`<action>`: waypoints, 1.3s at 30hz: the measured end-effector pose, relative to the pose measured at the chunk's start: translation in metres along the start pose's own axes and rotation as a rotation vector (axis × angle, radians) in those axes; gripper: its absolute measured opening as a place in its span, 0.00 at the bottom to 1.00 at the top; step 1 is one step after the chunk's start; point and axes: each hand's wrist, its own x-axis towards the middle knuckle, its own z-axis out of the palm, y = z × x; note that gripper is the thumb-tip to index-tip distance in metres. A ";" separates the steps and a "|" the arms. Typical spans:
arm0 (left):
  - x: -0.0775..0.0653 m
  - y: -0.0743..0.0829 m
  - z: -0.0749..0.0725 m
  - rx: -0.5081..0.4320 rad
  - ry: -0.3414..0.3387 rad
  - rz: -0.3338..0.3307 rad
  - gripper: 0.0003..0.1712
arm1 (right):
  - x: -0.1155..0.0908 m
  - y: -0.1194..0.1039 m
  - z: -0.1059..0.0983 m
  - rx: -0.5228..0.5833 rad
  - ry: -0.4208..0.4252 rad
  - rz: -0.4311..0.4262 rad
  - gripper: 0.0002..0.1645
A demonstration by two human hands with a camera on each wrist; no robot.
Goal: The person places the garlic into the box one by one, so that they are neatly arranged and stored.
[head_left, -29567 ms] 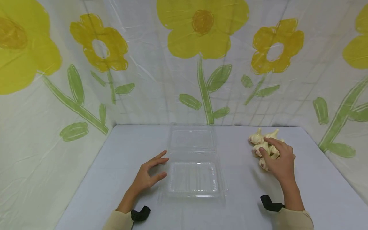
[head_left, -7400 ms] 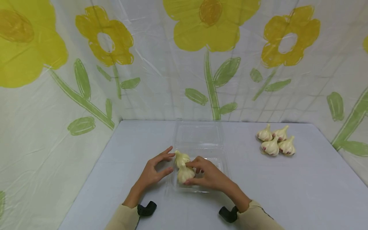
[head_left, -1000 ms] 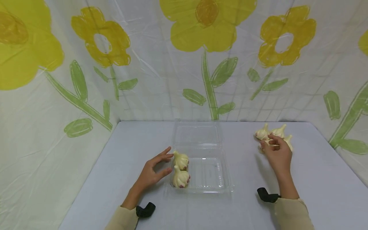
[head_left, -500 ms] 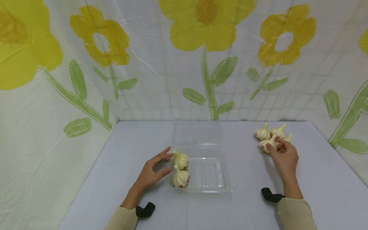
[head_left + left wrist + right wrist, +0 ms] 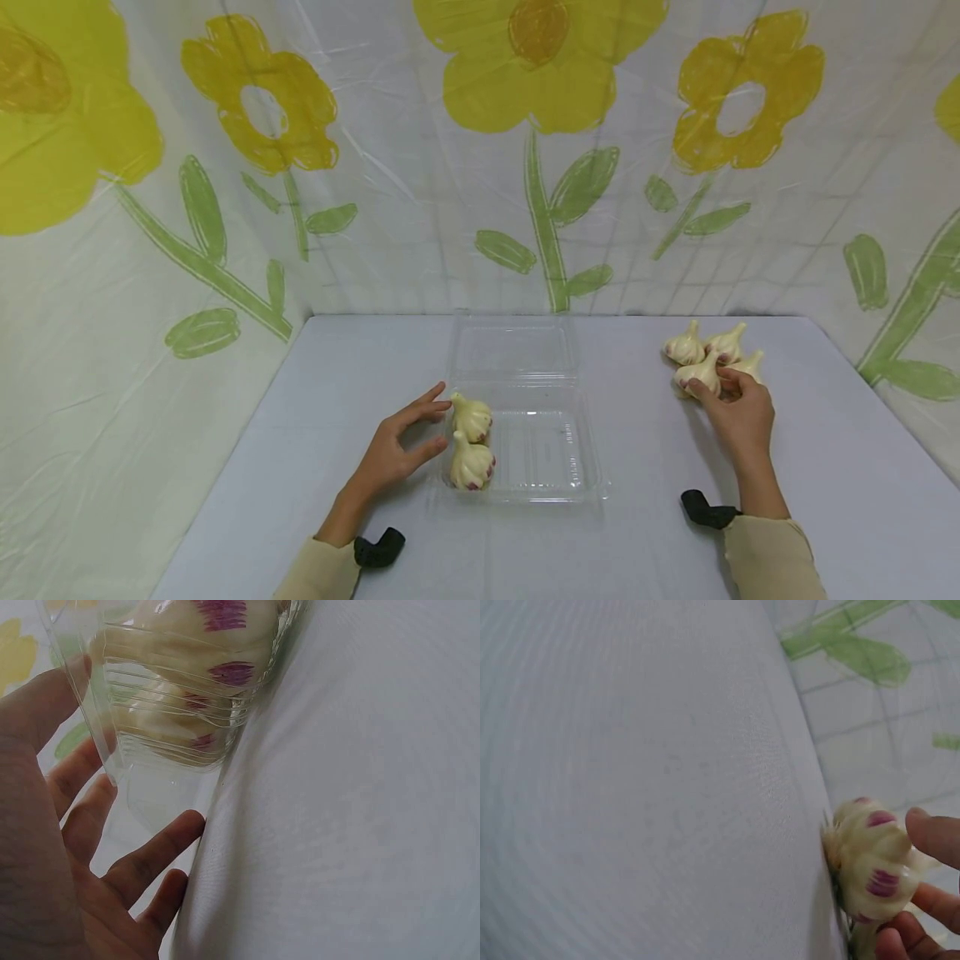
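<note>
My right hand [image 5: 742, 417] grips the front garlic bulb [image 5: 699, 377] of a small cluster at the back right, thumb on its near side and fingers on its right. In the right wrist view that bulb [image 5: 877, 862], cream with purple patches, sits between thumb and fingers. My left hand [image 5: 393, 446] has its fingers spread against the left wall of a clear plastic clamshell box [image 5: 588, 450]. Inside, along that wall, lie two garlic bulbs, one behind [image 5: 471, 419] and one in front [image 5: 472, 463]. The left wrist view shows left fingertips [image 5: 105, 739] touching the clear wall.
Other garlic bulbs crowd the gripped one: one at back left [image 5: 684, 345], one behind [image 5: 726, 342], and one at right [image 5: 750, 365], partly hidden by my hand. The box's lid [image 5: 513, 350] lies open towards the flowered curtain [image 5: 420, 208] behind the white table [image 5: 360, 358].
Earlier, two garlic bulbs went from the cluster into the box. Over the last second my right hand shifts right and its fingers close round the front bulb. The left hand stays put.
</note>
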 end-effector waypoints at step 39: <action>0.001 0.000 0.000 0.006 -0.001 -0.010 0.28 | 0.001 0.008 0.001 -0.036 -0.210 0.041 0.48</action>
